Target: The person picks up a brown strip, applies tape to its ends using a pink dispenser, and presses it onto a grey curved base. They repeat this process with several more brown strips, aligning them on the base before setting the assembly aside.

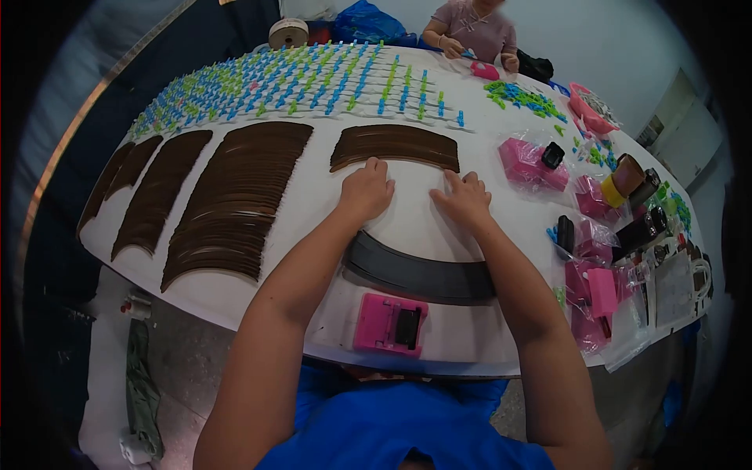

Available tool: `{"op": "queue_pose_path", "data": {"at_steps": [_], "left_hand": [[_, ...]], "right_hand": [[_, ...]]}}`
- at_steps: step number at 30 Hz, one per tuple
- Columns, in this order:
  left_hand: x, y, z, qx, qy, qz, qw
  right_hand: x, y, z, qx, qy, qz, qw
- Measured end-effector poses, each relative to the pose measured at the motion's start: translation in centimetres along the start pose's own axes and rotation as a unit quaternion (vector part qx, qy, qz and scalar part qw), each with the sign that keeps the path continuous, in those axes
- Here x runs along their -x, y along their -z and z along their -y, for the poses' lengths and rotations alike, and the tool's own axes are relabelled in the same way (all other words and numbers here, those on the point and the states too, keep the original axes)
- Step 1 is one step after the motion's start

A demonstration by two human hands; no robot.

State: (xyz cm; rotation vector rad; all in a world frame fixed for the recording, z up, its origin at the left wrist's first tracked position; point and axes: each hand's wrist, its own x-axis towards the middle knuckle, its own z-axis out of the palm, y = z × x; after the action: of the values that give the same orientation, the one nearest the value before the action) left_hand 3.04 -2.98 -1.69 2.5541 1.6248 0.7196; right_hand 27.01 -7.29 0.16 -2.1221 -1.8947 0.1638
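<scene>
A curved stack of thin dark-brown strips (395, 144) lies at the back centre of the white table. The fingertips of my left hand (366, 192) rest at its near edge, left of the middle, with the thumb a little apart. My right hand (464, 200) is at the stack's right end, its index fingertip by the corner and its thumb spread away. Neither hand visibly grips anything. Between my forearms lies a curved dark-grey stack of strips (423, 270). Closer to my body is a pink block-like device (390, 325) with a black part on its right side.
More brown strip stacks (239, 196) fan out on the left. Rows of blue and green clips (313, 82) on white pieces fill the back left. Pink boxes in clear plastic (534, 164), tape rolls (623, 180) and loose clips (521, 98) crowd the right. A person (474, 31) sits across the table.
</scene>
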Motion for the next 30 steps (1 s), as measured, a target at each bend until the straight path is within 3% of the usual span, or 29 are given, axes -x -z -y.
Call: {"op": "queue_pose_path", "data": {"at_steps": [9, 20, 23, 25, 26, 28, 30], "left_hand": [[1.3, 0.5, 1.1, -0.030, 0.047, -0.039, 0.998], [1.2, 0.9, 0.8, -0.025, 0.065, -0.015, 0.997], [1.3, 1.1, 0.7, -0.021, 0.076, -0.008, 0.997], [1.3, 1.2, 0.7, -0.019, 0.074, -0.007, 0.997], [1.3, 1.1, 0.8, -0.017, 0.076, -0.007, 0.997], [1.2, 1.0, 1.0, -0.014, 0.073, -0.002, 0.997], [1.2, 0.8, 1.3, -0.008, 0.064, 0.003, 0.998]], "right_hand": [[-0.1, 0.0, -0.2, 0.005, -0.002, 0.019, 1.000], [-0.1, -0.2, -0.7, 0.003, 0.006, 0.010, 1.000], [0.0, 0.1, -2.0, -0.004, 0.023, 0.013, 1.000], [0.9, 0.1, -3.9, -0.078, 0.075, 0.018, 0.994], [2.3, 0.9, -3.9, -0.077, 0.069, 0.016, 0.995], [6.2, 3.4, -3.9, -0.123, 0.159, -0.044, 0.979], [10.3, 6.3, -3.6, -0.160, 0.167, -0.018, 0.973]]}}
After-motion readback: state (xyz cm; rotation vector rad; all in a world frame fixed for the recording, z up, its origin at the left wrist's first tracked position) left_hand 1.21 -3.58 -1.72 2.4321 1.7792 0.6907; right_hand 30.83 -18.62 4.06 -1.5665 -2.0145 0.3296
